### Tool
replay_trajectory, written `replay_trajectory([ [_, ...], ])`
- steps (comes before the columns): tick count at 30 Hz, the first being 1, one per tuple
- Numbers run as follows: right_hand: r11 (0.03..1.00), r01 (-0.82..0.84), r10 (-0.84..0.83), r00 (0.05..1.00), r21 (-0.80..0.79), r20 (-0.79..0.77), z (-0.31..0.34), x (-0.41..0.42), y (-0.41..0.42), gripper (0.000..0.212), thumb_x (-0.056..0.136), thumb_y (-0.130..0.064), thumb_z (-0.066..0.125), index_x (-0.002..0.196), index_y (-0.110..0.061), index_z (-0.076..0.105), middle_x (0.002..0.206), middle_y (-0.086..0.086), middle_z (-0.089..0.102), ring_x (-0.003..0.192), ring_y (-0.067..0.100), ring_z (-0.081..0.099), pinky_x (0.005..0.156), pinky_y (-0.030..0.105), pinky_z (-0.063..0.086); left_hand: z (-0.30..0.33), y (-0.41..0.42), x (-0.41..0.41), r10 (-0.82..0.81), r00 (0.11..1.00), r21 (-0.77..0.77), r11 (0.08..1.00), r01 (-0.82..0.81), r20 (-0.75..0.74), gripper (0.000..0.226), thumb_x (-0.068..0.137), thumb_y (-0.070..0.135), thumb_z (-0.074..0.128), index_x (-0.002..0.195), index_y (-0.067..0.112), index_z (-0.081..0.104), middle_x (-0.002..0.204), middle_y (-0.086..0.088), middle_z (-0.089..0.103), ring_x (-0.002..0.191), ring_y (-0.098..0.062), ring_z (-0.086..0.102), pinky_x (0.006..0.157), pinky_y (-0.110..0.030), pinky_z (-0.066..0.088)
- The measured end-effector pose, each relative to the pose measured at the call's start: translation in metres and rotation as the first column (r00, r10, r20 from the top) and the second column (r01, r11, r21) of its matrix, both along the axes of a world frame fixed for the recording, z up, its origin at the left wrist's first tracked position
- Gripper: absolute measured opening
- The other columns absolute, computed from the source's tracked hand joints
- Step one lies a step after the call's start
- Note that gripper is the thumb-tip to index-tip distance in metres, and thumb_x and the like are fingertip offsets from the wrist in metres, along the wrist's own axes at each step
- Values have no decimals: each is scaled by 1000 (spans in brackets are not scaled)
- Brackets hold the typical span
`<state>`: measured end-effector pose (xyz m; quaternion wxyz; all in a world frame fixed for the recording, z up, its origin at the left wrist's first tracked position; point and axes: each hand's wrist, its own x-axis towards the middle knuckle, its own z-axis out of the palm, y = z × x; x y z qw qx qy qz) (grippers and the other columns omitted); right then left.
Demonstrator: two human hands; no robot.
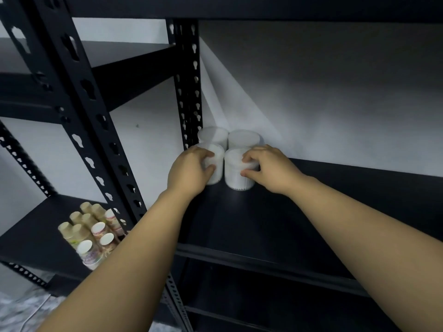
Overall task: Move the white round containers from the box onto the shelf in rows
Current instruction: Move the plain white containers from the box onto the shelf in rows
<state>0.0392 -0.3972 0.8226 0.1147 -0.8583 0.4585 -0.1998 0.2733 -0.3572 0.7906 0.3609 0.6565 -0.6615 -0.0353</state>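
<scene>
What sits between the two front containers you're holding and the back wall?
In the head view, two more white round containers stand side by side between the wall and the front containers gripped by the left hand and right hand.

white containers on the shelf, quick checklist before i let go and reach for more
1. Front left container upright on the shelf: ok, left hand grips it.
2. Front right container upright: ok, right hand grips it.
3. Front pair lined up with the two back containers: ok, a two by two block.
4. Bases fully seated on the board: cannot tell, fingers and glare hide them.
5. Room to the right for further rows: ok.
6. Box within reach: cannot tell, out of view.
</scene>
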Motion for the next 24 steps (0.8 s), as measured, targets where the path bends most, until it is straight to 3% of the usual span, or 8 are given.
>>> replay_trajectory([
  [5, 1000, 28, -27, 999, 15, -23, 1, 1, 4, 44, 89, -40, 72, 129, -24, 62, 140, -6, 55, 129, 15, 48, 108, 31, 40, 2, 3, -2, -24, 1000, 5, 1000, 24, -8, 41, 89, 28, 70, 128, 19, 66, 134, 1, 59, 122, -23, 56, 99, -35, 48],
  [9, 998, 56, -56, 998, 21, 20, 1, -10, 19, 60, 86, -40, 73, 142, -27, 53, 151, -5, 48, 141, 16, 39, 117, 34, 32, 8, 23, -7, -62, 998, -51, 997, 61, -31, 50, 88, 27, 69, 137, 18, 59, 147, -1, 48, 135, -21, 43, 106, -25, 35],
  [12, 995, 101, -100, 993, -2, 63, -3, -25, 41, 62, 88, -38, 71, 145, -25, 51, 149, -5, 50, 137, 14, 42, 112, 28, 34, 10, 47, -15, -115, 993, -69, 991, 113, -27, 48, 86, 29, 71, 132, 16, 62, 139, -3, 52, 131, -21, 43, 103, -23, 33],
  [17, 992, 128, -127, 987, -3, 103, -17, -56, 91, 52, 91, -38, 69, 139, -23, 56, 141, -9, 54, 131, 10, 45, 103, 21, 31, 4, 93, -41, -173, 985, -71, 982, 174, 23, 39, 86, 35, 71, 123, 21, 67, 115, 4, 56, 115, -15, 46, 97, -27, 42],
  [24, 981, 190, -195, 970, 47, 147, -39, -115, 177, 47, 92, -46, 65, 136, -32, 57, 139, -16, 53, 132, 4, 42, 108, 27, 37, -12, 160, -105, -240, 970, 29, 971, 239, 48, 43, 87, 44, 67, 127, 30, 62, 118, 12, 56, 113, -11, 46, 100, -39, 46],
])
